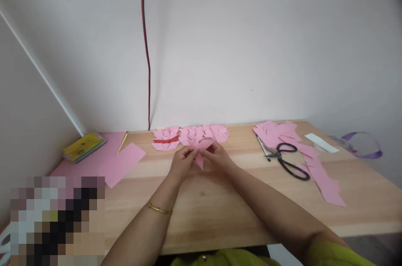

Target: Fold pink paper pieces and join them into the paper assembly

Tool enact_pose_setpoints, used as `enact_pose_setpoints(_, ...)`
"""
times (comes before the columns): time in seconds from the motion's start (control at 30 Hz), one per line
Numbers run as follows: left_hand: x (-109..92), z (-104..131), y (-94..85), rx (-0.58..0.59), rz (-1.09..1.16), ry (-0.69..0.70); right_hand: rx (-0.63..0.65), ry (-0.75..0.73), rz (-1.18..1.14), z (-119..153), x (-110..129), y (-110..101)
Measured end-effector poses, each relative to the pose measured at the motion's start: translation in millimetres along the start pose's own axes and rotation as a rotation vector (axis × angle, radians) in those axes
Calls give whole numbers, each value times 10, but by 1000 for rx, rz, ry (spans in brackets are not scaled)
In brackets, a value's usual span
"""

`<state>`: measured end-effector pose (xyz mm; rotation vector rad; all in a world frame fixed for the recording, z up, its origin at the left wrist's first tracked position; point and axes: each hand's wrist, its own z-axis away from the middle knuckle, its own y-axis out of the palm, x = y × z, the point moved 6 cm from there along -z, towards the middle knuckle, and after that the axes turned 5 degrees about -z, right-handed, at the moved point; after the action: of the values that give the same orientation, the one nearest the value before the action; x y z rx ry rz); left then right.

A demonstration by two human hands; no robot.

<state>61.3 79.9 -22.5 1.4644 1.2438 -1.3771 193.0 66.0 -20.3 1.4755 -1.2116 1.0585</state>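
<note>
Between my two hands is a folded piece of pink paper (199, 159), held above the wooden table (201, 216). My left hand (183, 161) pinches its left side with thumb and fingers. At the right, my right hand (219, 156) grips the same paper, its thumb near the middle. One pointed end hangs down between the hands, and another part slants up at the right. Just beyond my hands, folded pink paper pieces (216, 132) stand in rows near the wall, with a red piece (166, 139) among those at the left.
Black-handled scissors (282, 156), a pen (263, 147) and pink paper scraps (322, 178) lie at the right, near a white strip (322, 143) and a purple band (373, 155). Pink sheets (124, 164), a pencil (122, 143) and a yellow packet (84, 147) are at the left.
</note>
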Motion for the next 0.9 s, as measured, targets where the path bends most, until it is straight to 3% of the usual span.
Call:
enact_pose_setpoints(0.17, -50, 19, 9, 18, -89, 28, 45, -54, 14, 6, 102, 17)
enact_pose_setpoints(0.33, -94, 39, -10, -40, -141, 42, -26, -20, 14, 50, 21, 21)
enact_pose_setpoints(0.43, -39, 33, -22, -87, -76, 18, 0, -49, 17, 67, 11, 34)
enact_pose_setpoints(0.63, 143, -1, -12, -76, 202, -173, 149, -198, 78, 49, 148, 53)
enact_pose_setpoints(0.9, 1, 21, 15, 19, 170, -158, 130, -222, 132, 27, 172, -33)
